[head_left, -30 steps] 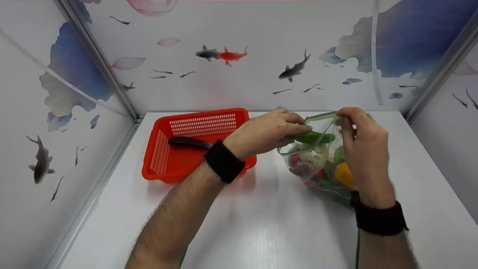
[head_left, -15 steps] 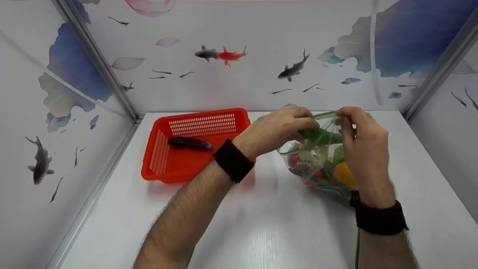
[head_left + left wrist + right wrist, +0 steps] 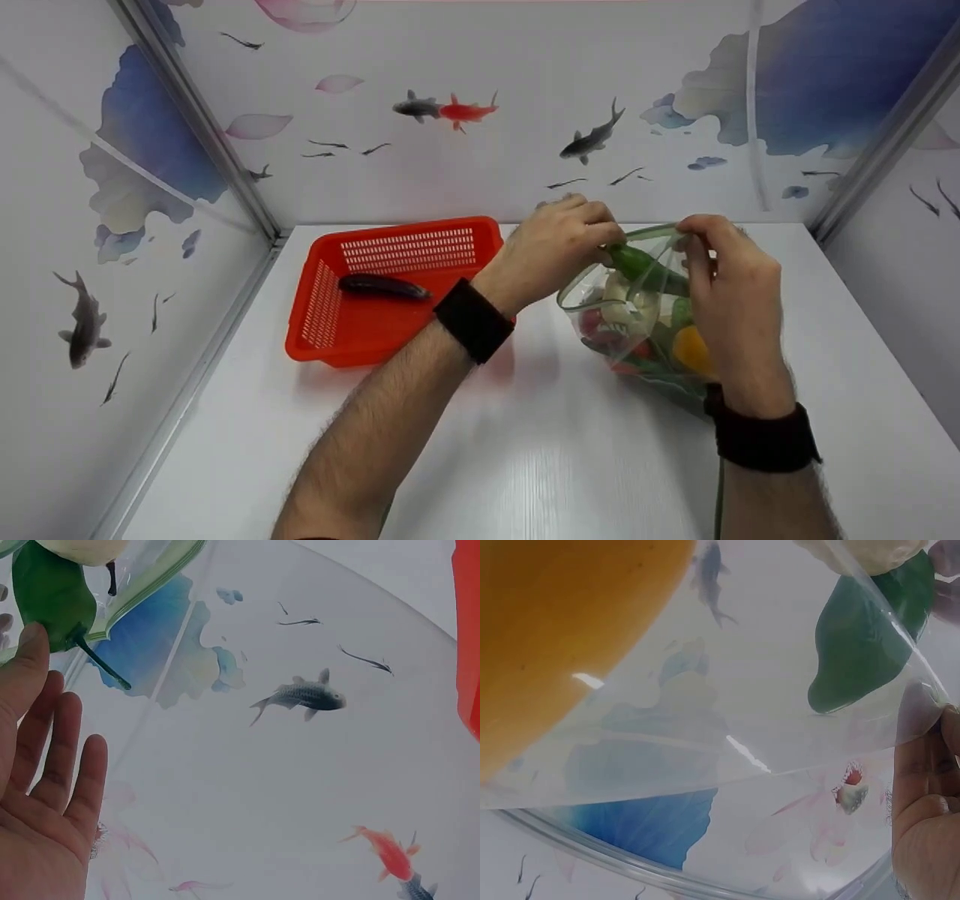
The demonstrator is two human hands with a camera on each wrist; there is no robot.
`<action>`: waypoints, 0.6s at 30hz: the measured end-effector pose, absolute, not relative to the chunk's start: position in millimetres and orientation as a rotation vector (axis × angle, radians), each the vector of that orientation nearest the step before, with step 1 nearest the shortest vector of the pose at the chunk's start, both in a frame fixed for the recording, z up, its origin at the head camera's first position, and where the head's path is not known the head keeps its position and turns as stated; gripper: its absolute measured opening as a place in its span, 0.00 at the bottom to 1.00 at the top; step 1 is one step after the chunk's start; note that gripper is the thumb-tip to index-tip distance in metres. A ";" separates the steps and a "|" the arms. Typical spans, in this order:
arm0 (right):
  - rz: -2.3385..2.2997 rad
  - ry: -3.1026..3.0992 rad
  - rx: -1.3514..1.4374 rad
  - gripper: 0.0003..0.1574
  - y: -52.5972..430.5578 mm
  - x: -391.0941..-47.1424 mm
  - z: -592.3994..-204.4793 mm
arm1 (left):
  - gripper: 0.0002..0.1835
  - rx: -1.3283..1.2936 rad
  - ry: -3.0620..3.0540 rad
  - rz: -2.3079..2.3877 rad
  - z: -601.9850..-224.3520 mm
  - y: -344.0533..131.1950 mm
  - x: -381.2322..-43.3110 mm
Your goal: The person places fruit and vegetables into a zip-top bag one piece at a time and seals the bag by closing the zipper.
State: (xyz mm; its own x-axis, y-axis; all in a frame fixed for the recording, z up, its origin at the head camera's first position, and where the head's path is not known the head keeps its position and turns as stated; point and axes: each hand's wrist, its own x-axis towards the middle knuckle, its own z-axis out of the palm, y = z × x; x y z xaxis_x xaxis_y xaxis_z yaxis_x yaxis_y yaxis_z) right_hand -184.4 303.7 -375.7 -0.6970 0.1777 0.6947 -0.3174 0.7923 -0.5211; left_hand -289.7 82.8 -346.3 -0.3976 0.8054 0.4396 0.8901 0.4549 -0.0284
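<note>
My left hand (image 3: 551, 244) pinches a green pepper (image 3: 634, 262) near its stem end at the mouth of a clear zip-top bag (image 3: 576, 306). The pepper slants down into the bag. In the left wrist view the thumb lies on the pepper (image 3: 52, 596), whose stem hangs free; the other visible fingers are extended. My right hand (image 3: 739, 292) grips the bag's rim on the right and keeps the mouth apart. Inside the bag lie a yellow-orange rounded item (image 3: 691, 350), a pale cream item (image 3: 621, 300) and several red and green pieces, partly hidden by plastic and the hand.
A red plastic basket (image 3: 298, 346) stands at the back left of the white table (image 3: 540, 465). One dark purple eggplant (image 3: 382, 286) lies in it. Printed panels with fish wall the table at the back and sides.
The left hand has carried the pepper into the bag's mouth, then shifted slightly up and left; the pepper's stem end is now raised. The right hand and basket have stayed in place.
</note>
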 end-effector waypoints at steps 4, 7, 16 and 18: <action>0.806 -2.204 0.108 0.10 303.6 -184.5 -376.2 | 0.11 -1.402 -2.328 -0.288 -351.7 87.1 -288.9; 0.799 -2.210 0.112 0.10 303.4 -184.4 -376.6 | 0.10 -1.431 -2.325 -0.317 -355.3 91.0 -286.7; 0.824 -2.211 0.098 0.11 303.6 -184.5 -375.8 | 0.11 -1.526 -2.273 -0.361 -356.8 89.4 -285.5; 0.831 -2.209 0.095 0.10 303.6 -184.7 -375.4 | 0.10 -1.516 -2.257 -0.412 -355.1 83.3 -289.7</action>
